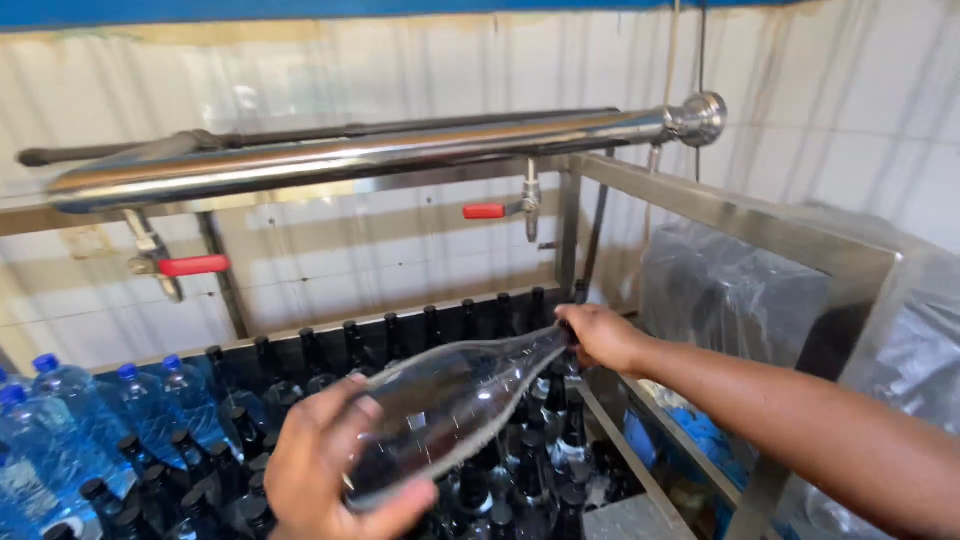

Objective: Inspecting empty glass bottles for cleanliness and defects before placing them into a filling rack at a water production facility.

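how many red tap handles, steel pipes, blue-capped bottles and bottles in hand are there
red tap handles: 2
long steel pipe: 1
blue-capped water bottles: 4 in view, the leftmost partly cut off
clear bottle held between left hand and right hand: 1
total: 8

Bare left hand [325, 470], bare right hand [603, 335], sleeveless forearm, no gloves

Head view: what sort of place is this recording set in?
Probably a small water-bottling room. A steel pipe with red-handled taps runs above a tray of dark-capped bottles, blue-capped water bottles stand at the left, and both hands, left hand and right hand, hold a clear bottle.
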